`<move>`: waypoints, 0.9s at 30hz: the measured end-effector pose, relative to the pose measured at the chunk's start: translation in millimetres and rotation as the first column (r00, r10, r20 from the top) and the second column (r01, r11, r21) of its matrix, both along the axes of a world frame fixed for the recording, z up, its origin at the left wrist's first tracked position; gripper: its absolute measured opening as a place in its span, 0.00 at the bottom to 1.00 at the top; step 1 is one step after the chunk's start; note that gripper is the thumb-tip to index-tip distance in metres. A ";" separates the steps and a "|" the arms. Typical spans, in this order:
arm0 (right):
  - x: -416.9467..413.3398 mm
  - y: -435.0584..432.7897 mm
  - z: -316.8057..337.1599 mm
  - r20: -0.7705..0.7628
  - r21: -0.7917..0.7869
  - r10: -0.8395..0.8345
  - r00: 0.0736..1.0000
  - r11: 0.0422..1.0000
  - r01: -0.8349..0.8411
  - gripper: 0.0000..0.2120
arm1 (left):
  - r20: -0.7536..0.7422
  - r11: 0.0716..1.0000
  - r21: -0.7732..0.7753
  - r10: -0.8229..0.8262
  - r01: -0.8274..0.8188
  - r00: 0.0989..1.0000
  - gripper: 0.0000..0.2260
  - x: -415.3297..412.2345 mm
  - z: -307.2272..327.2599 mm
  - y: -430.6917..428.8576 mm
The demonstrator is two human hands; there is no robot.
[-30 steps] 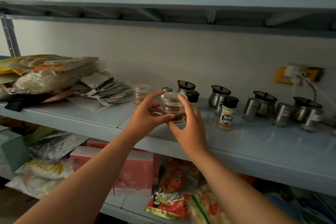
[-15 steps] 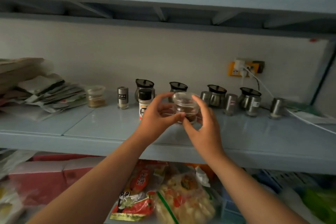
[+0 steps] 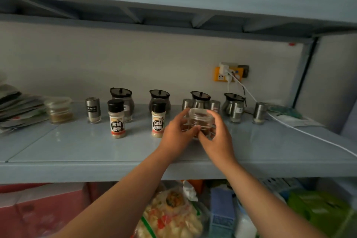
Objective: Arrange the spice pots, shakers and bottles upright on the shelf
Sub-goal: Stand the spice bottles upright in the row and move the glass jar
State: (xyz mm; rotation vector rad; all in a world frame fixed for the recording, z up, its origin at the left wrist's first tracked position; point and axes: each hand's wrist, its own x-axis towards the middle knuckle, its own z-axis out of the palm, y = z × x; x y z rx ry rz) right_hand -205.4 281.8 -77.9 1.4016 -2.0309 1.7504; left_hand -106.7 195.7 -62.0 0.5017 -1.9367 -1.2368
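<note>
Clear plastic spice pot (image 3: pixel 201 120), brown powder low inside: likely light, rigid, slick-walled, lid could pop. Your left hand (image 3: pixel 176 137) and right hand (image 3: pixel 217 139) both curl round its sides, fingers closed on it; keep the hold low on the wall, not the lid. The pot sits right of the white-pepper bottle (image 3: pixel 158 120), whether touching the shelf (image 3: pixel 96 150) you cannot tell. Shelf glossy, flat; bare room nearer you than that bottle; steel shakers (image 3: pixel 236 112) crowd behind.
</note>
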 end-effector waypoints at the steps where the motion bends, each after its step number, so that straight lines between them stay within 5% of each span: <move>1: -3.3 -0.8 0.2 0.011 0.006 0.000 1.000 1.000 0.000 0.27 | 0.017 1.000 0.003 0.002 -0.002 1.000 0.30 -4.4 -0.1 -0.5; 27: -18.8 -14.7 2.6 -0.075 0.234 -0.010 0.997 0.972 0.027 0.30 | 0.042 0.998 0.022 0.055 -0.056 0.998 0.28 -25.6 -4.9 -5.9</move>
